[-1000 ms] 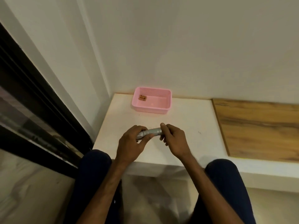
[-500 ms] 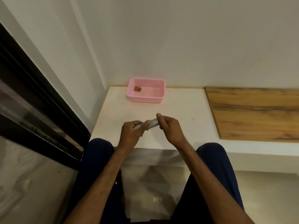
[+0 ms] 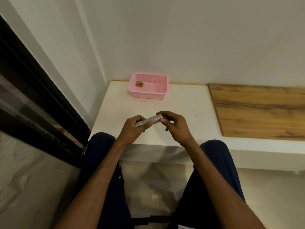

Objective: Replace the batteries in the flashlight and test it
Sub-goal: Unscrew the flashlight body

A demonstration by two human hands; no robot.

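Gripping flashlight seemingly above ledge edge

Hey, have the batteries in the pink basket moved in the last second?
No. The batteries lie in the left rear corner of the basket, just as before, and the basket itself sits at the table's back left corner.
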